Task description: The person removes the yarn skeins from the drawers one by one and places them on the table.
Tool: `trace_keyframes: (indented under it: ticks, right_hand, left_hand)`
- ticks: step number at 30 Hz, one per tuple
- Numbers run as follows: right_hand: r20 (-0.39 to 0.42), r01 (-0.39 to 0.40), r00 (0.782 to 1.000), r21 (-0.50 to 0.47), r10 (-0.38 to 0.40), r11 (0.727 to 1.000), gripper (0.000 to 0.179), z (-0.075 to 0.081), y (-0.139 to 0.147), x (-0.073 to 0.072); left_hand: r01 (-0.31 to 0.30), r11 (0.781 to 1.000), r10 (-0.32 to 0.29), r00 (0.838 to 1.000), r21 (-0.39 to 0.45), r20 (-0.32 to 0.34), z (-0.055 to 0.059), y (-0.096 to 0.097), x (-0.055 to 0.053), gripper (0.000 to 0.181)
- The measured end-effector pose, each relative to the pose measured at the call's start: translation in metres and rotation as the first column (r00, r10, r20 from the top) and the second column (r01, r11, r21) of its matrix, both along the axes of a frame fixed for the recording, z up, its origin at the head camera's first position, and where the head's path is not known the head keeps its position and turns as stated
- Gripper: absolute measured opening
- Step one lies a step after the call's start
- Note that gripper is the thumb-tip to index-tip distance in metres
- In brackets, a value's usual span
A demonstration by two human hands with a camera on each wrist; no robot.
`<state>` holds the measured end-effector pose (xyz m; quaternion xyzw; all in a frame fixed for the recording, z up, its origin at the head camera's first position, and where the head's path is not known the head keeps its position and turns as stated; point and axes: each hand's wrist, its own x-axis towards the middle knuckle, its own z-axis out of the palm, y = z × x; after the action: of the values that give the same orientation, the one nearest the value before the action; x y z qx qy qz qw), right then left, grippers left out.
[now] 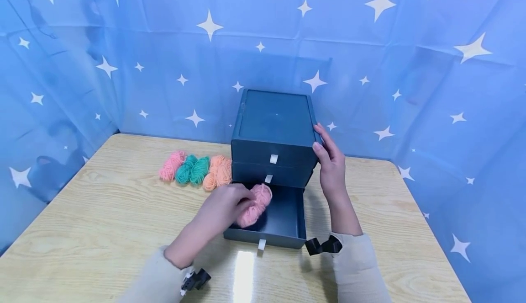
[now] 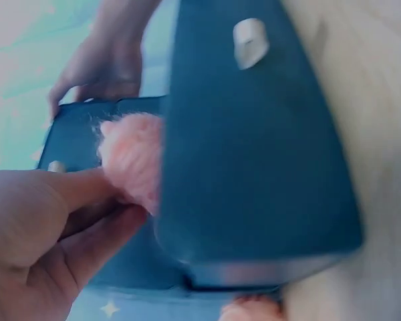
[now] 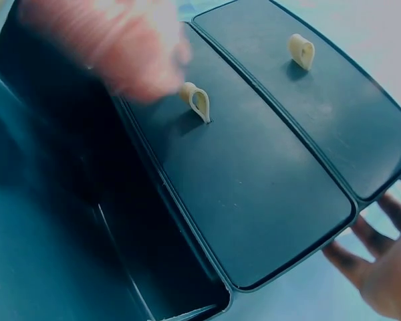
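Note:
A pink skein of yarn (image 1: 256,206) is pinched in my left hand (image 1: 223,207), over the left part of the pulled-out bottom drawer (image 1: 287,216). In the left wrist view, thumb and fingers close on the pink yarn (image 2: 132,157) beside the drawer front (image 2: 254,154). My right hand (image 1: 332,170) rests against the right side of the dark blue drawer box (image 1: 275,118), with fingertips at its top edge. The right wrist view shows that hand (image 3: 387,267) along the box's side, while the pink yarn (image 3: 127,50) is blurred above the drawer.
Left of the box, on the wooden table (image 1: 123,211), lie a pink skein (image 1: 171,166), green skeins (image 1: 192,170) and peach skeins (image 1: 218,172). Two upper drawers are pushed in, with white pull tabs (image 1: 274,158). A blue star-patterned curtain (image 1: 263,29) hangs behind.

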<state>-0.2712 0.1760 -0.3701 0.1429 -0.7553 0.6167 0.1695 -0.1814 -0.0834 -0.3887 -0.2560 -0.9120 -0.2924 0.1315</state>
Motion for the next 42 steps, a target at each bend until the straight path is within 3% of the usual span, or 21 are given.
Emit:
trace_keyframes:
  ticks: [9,14,19,23,28,31,38,42]
  right_hand:
    - [0.0,-0.01,1.0,-0.006,0.01,1.0,0.043,0.001,-0.001,0.0]
    - [0.004,0.006,1.0,0.003,-0.006,1.0,0.043,0.001,-0.001,0.001]
    - [0.009,0.011,1.0,0.012,-0.011,1.0,0.043,0.002,-0.002,0.0]
    - [0.012,0.014,1.0,-0.015,-0.013,1.0,0.043,0.001,-0.004,0.001]
    - [-0.005,0.03,1.0,-0.033,-0.03,0.999,0.043,-0.003,-0.008,0.002]
    - [-0.006,0.037,0.999,-0.026,-0.037,0.999,0.043,-0.004,-0.008,0.002]
    - [-0.022,0.04,0.999,-0.013,-0.04,0.999,0.042,-0.001,-0.006,0.001]
    - [-0.022,0.038,0.999,-0.007,-0.038,0.999,0.042,-0.001,-0.004,0.001]
  left_hand:
    - [-0.054,0.984,0.059,0.998,0.167,-0.024,0.03,-0.044,0.005,0.01]
    - [-0.144,0.968,0.148,0.989,0.204,-0.002,0.042,-0.075,0.0,0.008]
    - [-0.254,0.942,0.25,0.967,0.22,0.047,0.048,-0.111,-0.012,0.008]
    - [-0.329,0.93,0.325,0.944,0.166,0.049,0.047,-0.14,-0.026,0.012]
    - [-0.375,0.925,0.371,0.927,0.068,0.055,0.043,-0.172,-0.047,0.019]
    - [-0.384,0.923,0.384,0.921,0.001,0.067,0.037,-0.188,-0.061,0.019]
    - [-0.375,0.912,0.383,0.924,-0.164,0.015,0.02,-0.218,-0.087,0.015]
    - [-0.386,0.897,0.409,0.909,-0.214,0.076,0.005,-0.231,-0.094,0.016]
